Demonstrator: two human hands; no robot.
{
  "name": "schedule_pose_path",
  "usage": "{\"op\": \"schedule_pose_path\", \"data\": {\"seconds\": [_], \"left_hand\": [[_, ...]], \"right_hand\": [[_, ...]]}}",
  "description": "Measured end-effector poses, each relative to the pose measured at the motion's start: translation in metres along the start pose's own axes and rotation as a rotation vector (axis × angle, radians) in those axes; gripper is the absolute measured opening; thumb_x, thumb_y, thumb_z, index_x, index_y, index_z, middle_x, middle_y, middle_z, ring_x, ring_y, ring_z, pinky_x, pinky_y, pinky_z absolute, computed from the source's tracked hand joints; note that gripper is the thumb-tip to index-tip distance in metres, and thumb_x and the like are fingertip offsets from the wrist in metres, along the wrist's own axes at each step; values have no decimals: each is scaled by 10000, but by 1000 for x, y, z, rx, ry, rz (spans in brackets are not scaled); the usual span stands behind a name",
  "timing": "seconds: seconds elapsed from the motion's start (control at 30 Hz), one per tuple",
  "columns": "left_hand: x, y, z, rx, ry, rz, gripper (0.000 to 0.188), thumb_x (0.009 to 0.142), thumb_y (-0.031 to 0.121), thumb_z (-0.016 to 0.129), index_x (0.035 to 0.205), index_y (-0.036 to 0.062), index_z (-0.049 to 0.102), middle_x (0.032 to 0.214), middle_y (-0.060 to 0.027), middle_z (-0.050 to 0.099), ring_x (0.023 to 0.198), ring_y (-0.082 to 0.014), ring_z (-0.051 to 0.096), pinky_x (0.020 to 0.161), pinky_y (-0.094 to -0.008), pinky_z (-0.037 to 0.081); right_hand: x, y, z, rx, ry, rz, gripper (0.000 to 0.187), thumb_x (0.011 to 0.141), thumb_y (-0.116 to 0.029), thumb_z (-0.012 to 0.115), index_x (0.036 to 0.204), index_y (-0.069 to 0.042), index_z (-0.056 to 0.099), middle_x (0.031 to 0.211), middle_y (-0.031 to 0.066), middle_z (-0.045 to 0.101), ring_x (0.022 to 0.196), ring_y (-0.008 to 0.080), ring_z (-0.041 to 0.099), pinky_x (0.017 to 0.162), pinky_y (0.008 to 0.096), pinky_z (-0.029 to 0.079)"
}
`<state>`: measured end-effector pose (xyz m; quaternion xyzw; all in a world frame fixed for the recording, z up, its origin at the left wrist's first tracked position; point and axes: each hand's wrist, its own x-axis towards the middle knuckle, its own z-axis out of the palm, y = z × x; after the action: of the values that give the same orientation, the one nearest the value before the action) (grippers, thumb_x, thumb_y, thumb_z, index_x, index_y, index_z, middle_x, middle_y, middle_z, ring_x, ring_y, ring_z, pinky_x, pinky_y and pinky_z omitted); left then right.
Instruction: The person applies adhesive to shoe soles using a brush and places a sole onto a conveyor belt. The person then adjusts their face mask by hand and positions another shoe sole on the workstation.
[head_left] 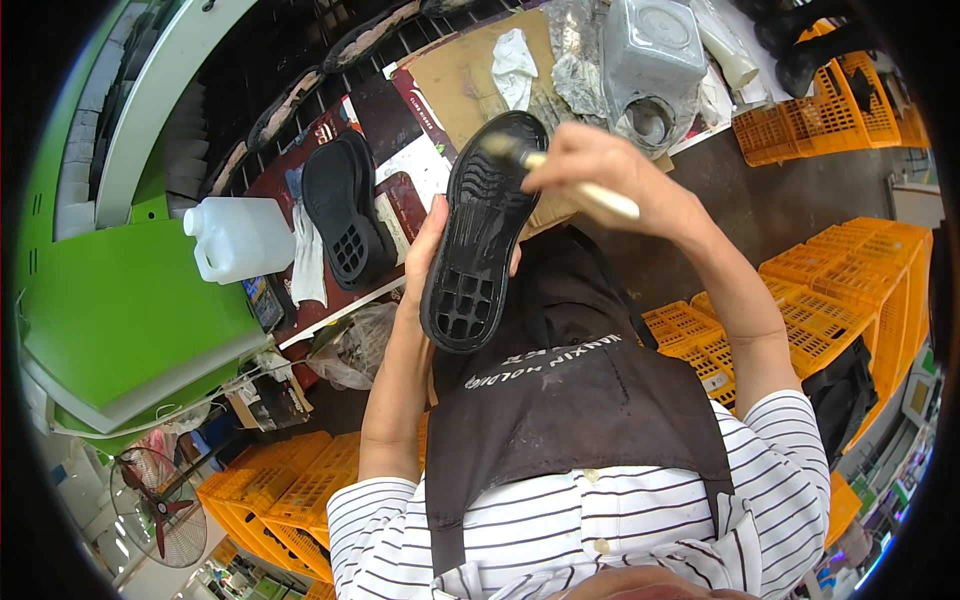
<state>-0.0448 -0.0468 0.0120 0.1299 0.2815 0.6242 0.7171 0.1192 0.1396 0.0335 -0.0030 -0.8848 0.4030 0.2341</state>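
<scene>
My left hand (424, 255) grips a black shoe sole (480, 235) by its edges, fingers under it and thumb along its left side. The sole's cupped inner face is up, with wavy ridges at the toe and a grid of square hollows at the heel. In my right hand (605, 170) is a brush with a cream handle (608, 202). Its blurred bristles are over the toe area of the sole; whether they touch cannot be made out. On the bench to the left lie more black soles (345, 205), apparently stacked, beside a white cloth (308, 265).
A translucent white jug (250, 238) stands at the bench's left, near a green machine (110, 300). Farther back are a crumpled white cloth (513, 68) on cardboard and a plastic-covered container (652, 70). Orange crates (810, 290) are stacked at right; a fan (158, 505) stands lower left.
</scene>
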Motion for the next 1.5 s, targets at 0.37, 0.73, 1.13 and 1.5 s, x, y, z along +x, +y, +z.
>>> {"op": "schedule_pose_path", "data": {"seconds": [0.37, 0.73, 1.13, 1.5], "left_hand": [[4, -1, -15, 133, 83, 97, 688, 1000, 555, 227, 1171, -26, 554, 894, -152, 666, 765, -211, 649, 696, -303, 524], [16, 13, 25, 172, 256, 240, 689, 1006, 558, 168, 1254, 3, 493, 994, -152, 645, 861, -214, 638, 776, -337, 527], [223, 356, 121, 103, -404, 482, 725, 914, 609, 468, 1405, 82, 382, 1306, -202, 523, 1152, -295, 544, 956, -418, 443], [11, 199, -9, 2024, 850, 318, 889, 855, 692, 432, 1403, -9, 414, 1268, -285, 553, 1215, -395, 521, 1018, -411, 401]], "right_hand": [[11, -30, -12, 355, -25, 181, 159, 854, -46, 638, 994, -20, 707, 790, 89, 611, 735, 169, 592, 643, 296, 451], [-2, -58, -37, 528, 118, 202, 136, 829, -33, 651, 946, 1, 713, 825, 93, 625, 732, 191, 574, 667, 292, 442], [-40, -39, -30, 751, 647, 319, 184, 888, -103, 618, 980, 51, 661, 767, 66, 551, 674, 121, 502, 603, 245, 392], [-56, -19, -23, 466, 610, 518, 121, 881, -56, 619, 962, 33, 629, 753, 46, 619, 659, 84, 560, 613, 211, 457]]}}
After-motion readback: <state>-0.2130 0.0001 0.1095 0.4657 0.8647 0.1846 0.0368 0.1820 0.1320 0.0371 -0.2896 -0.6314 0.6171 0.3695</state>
